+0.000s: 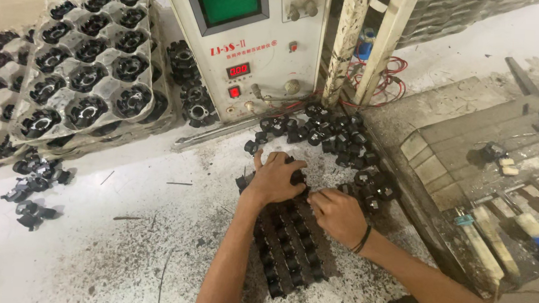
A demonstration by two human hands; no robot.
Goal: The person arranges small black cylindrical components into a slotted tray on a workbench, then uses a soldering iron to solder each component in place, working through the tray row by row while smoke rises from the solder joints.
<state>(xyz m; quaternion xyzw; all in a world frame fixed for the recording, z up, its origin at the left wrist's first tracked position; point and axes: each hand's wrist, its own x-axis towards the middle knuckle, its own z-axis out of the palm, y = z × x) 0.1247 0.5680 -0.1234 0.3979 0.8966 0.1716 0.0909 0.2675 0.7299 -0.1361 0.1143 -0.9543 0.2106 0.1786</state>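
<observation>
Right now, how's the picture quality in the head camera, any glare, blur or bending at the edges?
Head view: wide-angle bending tilts the cream test machine with green screen and the grey moulded trays; the white speckled bench washes out at lower left; the left hand and right hand are fairly sharp, casting soft shadows on the rows of small black plastic parts; far corners soften.

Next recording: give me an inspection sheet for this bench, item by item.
Surface: white worktable, stained and scattered with dark debris.
Job's things: small black parts in neat rows; a loose pile behind.
Clutter: stray black pieces at left; a stack of trays filled with black parts.
Hands: left hand and right hand press on the rows; fingers curled.
Cables: red wires by the posts.
Surroundings: test machine with green screen; grimy wooden fixture at right.
</observation>
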